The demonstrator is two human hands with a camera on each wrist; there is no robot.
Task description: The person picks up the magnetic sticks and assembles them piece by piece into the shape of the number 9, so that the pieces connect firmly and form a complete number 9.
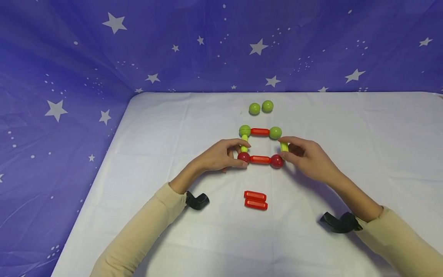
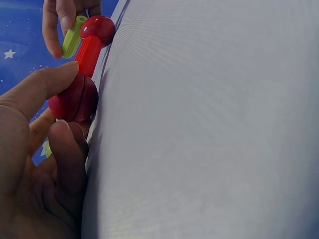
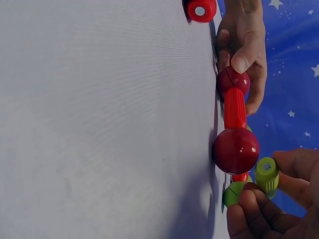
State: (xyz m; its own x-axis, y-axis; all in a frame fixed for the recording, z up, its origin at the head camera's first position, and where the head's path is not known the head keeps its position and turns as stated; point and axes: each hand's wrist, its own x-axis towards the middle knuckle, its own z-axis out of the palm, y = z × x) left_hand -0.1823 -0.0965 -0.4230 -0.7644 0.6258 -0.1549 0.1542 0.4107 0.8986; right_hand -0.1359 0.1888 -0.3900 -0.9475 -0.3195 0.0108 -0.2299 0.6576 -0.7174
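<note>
On the white table lies a partly joined frame of balls and rods. My left hand (image 1: 223, 156) grips its near left red ball (image 1: 243, 157), with the index finger across a yellow-green rod (image 1: 244, 137) that joins it to a green ball (image 1: 244, 130). A red rod (image 1: 260, 159) links that red ball to another red ball (image 1: 277, 161) on the right. Farther back, a second red rod (image 1: 260, 132) runs to a right-hand green ball (image 1: 275, 132). Between thumb and fingers my right hand (image 1: 309, 157) pinches a loose yellow-green rod (image 3: 267, 177), close beside the right red ball.
Two loose green balls (image 1: 254, 109) sit behind the frame. Nearer to me, two red rods (image 1: 255, 204) lie side by side. A blue star-patterned cloth (image 1: 207, 65) stands behind the table (image 1: 166, 238) and along its left. Dark wrist mounts (image 1: 340, 223) stick out from both sleeves.
</note>
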